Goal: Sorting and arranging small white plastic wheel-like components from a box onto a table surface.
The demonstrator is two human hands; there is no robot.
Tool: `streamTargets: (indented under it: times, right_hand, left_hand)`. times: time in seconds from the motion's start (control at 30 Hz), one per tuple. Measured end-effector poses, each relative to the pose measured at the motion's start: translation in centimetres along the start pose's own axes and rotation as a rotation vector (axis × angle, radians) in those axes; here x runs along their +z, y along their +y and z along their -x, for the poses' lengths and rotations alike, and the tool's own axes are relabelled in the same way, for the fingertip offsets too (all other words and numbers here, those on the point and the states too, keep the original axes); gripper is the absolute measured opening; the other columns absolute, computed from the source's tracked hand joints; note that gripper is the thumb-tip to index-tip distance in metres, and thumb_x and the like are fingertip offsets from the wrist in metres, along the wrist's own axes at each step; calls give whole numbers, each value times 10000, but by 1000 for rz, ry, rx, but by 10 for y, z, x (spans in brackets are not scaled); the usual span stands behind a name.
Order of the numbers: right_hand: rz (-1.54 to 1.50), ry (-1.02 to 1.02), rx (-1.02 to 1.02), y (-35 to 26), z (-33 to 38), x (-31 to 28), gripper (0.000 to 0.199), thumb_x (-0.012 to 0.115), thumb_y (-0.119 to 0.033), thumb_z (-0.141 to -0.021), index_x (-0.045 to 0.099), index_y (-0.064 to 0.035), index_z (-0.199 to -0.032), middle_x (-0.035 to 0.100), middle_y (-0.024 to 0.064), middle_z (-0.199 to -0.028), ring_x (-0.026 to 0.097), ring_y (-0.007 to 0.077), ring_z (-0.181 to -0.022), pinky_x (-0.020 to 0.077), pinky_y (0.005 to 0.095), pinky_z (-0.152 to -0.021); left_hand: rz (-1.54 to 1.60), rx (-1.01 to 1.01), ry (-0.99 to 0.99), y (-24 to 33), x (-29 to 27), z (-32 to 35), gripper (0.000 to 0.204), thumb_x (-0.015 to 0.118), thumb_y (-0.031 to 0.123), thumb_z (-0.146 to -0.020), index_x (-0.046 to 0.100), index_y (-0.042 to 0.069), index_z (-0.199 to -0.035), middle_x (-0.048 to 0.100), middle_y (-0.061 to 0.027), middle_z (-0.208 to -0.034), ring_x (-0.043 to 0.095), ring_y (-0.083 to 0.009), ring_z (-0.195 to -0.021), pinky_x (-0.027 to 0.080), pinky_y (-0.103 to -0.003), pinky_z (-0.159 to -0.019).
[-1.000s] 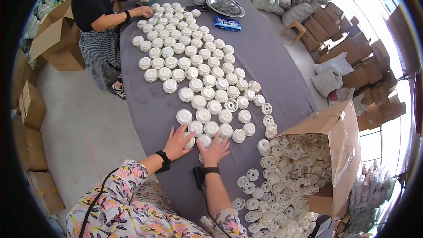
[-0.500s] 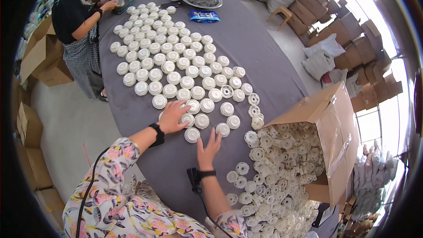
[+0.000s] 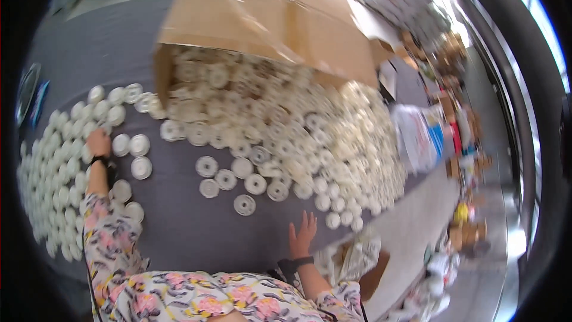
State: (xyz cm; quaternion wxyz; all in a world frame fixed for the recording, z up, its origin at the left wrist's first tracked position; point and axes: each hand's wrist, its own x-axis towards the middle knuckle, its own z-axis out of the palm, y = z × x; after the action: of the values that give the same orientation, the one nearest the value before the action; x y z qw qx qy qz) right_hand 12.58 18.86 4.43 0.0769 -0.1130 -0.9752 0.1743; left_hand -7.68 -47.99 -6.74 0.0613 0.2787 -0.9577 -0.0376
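Many white round plastic pieces, like stepped caps (image 3: 62, 170), stand in close rows at the left of the grey-covered table. My left hand (image 3: 98, 142) reaches in among them at their right edge; its fingers are blurred, so whether it grips a piece cannot be made out. A few caps (image 3: 141, 167) sit just right of that wrist. My right hand (image 3: 302, 237) is open, fingers spread, above the cloth near the front edge, holding nothing. Beyond it lie small white round pieces (image 3: 332, 220) and several flat white discs with centre holes (image 3: 244, 205).
A large cardboard box (image 3: 262, 15) lies on its side at the back, spilling a heap of white discs (image 3: 280, 119) over the table. A plastic bag (image 3: 417, 137) is at the table's right end. Another bag (image 3: 357, 256) stands by the front edge. A metal tray (image 3: 28, 92) shows far left.
My view has swung to the right, bringing the box and heap to the middle. My right hand has moved away from the caps, to the right past the loose discs. My left hand stays among the caps.
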Motion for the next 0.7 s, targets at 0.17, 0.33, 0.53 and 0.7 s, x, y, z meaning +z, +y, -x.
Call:
streamTargets:
  times: [0.17,0.33,0.53,0.7]
  right_hand:
    - [155,79,309,57,36,21,655,613,-405,-842,381,-197,-1418,294,208,-1464,221,433,-1368,179,618,-1061]
    - [148,85,365,88,54,37,694,624,-436,-819,374,-213,-1426,284,211,-1467,212,431,-1370,174,617,-1065]
    - [99,142,299,135,48,6,721,630,-446,-809,363,-199,-1431,266,224,-1471,204,437,-1368,167,614,-1067]
    - [56,281,264,213,29,-35,768,649,-483,-789,356,-189,-1434,258,235,-1470,200,448,-1363,169,618,-1062]
  left_hand:
    - [493,167,275,48,-35,30,149,559,131,-874,599,-6,-920,623,-135,-903,574,-317,-879,435,-395,-815]
    - [818,654,-53,200,-75,187,148,646,42,-771,555,34,-888,566,-116,-905,536,-309,-939,424,-394,-843]
    - [721,873,71,367,-129,259,290,669,91,-740,554,50,-1004,563,-138,-1045,508,-347,-998,381,-446,-869]
    - [833,1141,-255,465,-122,329,440,734,192,-712,568,61,-1098,567,-136,-1137,503,-346,-1093,391,-444,-946]
